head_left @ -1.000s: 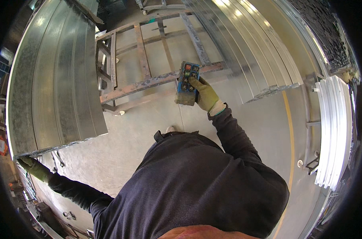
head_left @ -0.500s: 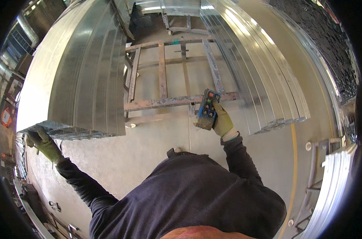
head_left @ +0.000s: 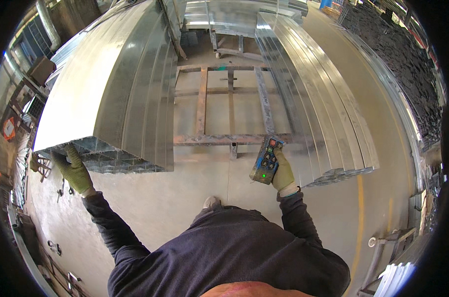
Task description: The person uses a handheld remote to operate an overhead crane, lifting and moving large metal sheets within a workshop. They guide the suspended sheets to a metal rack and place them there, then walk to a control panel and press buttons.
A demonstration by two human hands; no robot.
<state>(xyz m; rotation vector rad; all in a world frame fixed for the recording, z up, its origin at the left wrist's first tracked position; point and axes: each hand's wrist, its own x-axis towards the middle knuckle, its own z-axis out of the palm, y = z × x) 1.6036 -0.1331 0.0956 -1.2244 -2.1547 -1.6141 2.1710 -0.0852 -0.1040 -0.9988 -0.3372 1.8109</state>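
My right hand (head_left: 284, 173), in a yellow-green work glove, grips a blue and black handheld crane remote control (head_left: 266, 161). Its face carries several dark buttons and a red one, and a green light glows at its near end. At the left, a large bundle of shiny square metal tubes (head_left: 140, 94) shows its open ends toward me. My gloved left hand (head_left: 75, 171) reaches up to those ends at the near left corner, fingers stretched out against them. The fingertips are partly lost against the dark tube openings.
A rusty metal frame stand (head_left: 202, 101) stands between the left bundle and a second stack of metal tubes (head_left: 328, 109) on the right. More long metal profiles (head_left: 224, 20) lie at the back. A yellow floor line (head_left: 359, 222) runs along the right, near a wheeled rack (head_left: 382, 252).
The view has shifted, and both tube bundles and the frame sit differently in it. The remote is turned more upright toward me, and its green light now shows. My left hand stays at the tube ends.
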